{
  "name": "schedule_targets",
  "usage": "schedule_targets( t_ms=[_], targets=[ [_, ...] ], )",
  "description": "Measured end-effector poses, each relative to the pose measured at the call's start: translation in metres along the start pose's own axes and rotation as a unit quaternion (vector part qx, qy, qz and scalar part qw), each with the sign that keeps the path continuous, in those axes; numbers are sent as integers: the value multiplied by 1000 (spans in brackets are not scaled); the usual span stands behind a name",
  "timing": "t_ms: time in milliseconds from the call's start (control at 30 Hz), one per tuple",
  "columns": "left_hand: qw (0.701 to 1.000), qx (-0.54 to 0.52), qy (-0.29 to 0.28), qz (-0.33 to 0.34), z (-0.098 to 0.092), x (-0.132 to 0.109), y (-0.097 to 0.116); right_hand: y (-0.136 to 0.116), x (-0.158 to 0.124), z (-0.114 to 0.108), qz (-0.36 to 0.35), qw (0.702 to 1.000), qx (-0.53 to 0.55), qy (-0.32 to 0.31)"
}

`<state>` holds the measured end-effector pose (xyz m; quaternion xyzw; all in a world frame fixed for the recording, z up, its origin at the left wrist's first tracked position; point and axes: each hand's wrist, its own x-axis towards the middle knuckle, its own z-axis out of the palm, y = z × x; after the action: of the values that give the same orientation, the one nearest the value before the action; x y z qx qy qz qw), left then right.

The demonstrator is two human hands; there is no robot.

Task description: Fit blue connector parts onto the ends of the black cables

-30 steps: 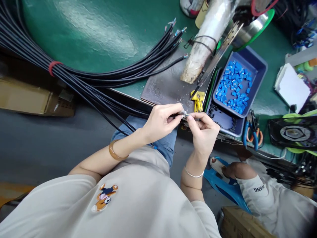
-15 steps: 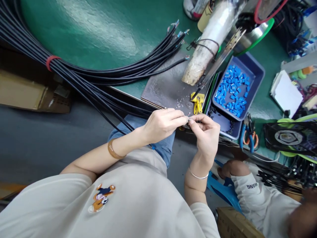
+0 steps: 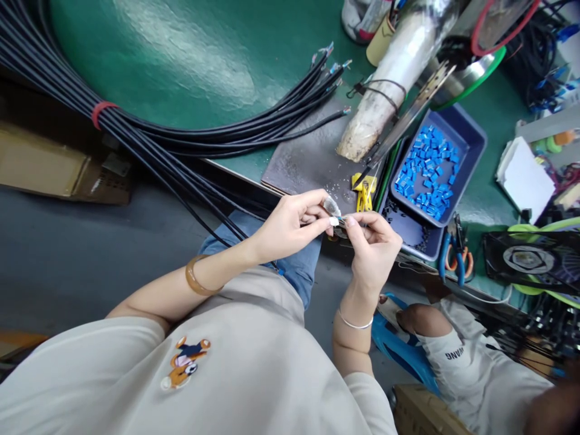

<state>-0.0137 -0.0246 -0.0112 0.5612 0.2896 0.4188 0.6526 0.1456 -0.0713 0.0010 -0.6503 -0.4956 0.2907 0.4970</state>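
Note:
My left hand (image 3: 296,220) is closed in a pinch over the bench's front edge, its thumb and index tips wearing whitish coverings. Between the fingertips of both hands are the thin wires (image 3: 342,219) of a cable end, some bluish. My right hand (image 3: 375,241) pinches these wires from the other side, fingers curled. Most of the cable is hidden by my hands. Just beyond the fingertips lies a yellow hand tool (image 3: 364,187), on a dark board (image 3: 299,166) sprinkled with small pale scraps.
Bundled black cables (image 3: 190,136) run across the green bench (image 3: 172,66). A wrapped roll (image 3: 376,115) slants over the board. At right stand a bin (image 3: 473,142) of blue connectors, another bin beneath it, pliers (image 3: 458,254) and a fan (image 3: 528,254). A co-worker's leg (image 3: 430,332) is at lower right.
My left fingers have turned and opened out, so the whitish-covered thumb and index tips now show. The wires show more clearly between my hands. The view has shifted slightly.

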Motion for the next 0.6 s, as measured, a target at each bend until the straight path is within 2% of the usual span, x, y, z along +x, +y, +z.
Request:
schedule_targets(
  t_ms=[167,400,533,600],
  targets=[
    [998,46,25,46,2,0,-7,-3,-5,0,-28,999,-22,3],
    [981,162,36,103,0,-2,-10,-1,-4,-2,-43,998,-41,-7],
    [968,217,24,126,0,-2,-9,-3,-3,-6,-57,996,-66,-17],
    [972,202,15,118,1,-1,-7,-5,-3,-7,-57,995,-80,-27]
  ],
)
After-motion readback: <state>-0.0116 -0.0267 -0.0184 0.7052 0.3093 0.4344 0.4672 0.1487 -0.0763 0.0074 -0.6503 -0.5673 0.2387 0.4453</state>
